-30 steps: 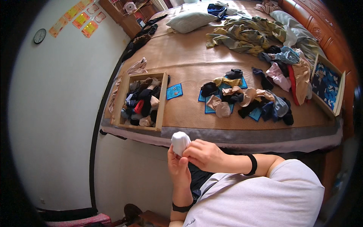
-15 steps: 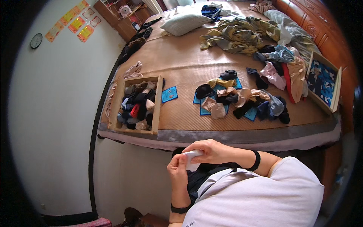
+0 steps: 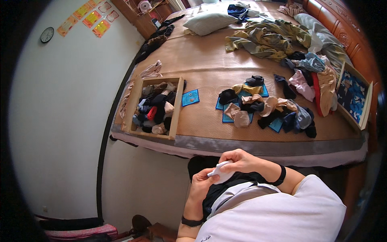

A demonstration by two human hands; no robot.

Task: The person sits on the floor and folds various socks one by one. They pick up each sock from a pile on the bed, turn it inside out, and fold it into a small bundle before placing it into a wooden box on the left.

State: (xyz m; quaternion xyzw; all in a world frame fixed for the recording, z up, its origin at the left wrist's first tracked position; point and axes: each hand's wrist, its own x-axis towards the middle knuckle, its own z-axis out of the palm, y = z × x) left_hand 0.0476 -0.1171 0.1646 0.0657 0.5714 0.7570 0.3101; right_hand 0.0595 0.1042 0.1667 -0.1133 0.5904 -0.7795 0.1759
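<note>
Over my lap, at the near side of the bed, both hands hold a small white sock (image 3: 224, 172), folded or rolled up short. My left hand (image 3: 201, 180) pinches its left end between thumb and fingers. From above and the right, my right hand (image 3: 238, 162) grips the other end, fingers curled over it. Parts of the sock are hidden by the fingers. On the bed's left side lies an open wooden drawer (image 3: 176, 117) with many rolled socks and small garments in it. Loose socks (image 3: 242, 118) in beige, black and grey lie mid-bed on flat blue packets (image 3: 227, 117).
A single blue packet (image 3: 190, 97) lies beside the drawer. At the right, a second wooden drawer (image 3: 365, 111) with blue patterned lining tilts near piled clothes (image 3: 325, 88). Farther back are a crumpled blanket (image 3: 262, 38) and a grey pillow (image 3: 209, 23). A white wall stands left.
The whole view has shifted slightly, moving the bed rightward in the picture. Both hands stay on the white sock, which is turned and shows more of its white side.
</note>
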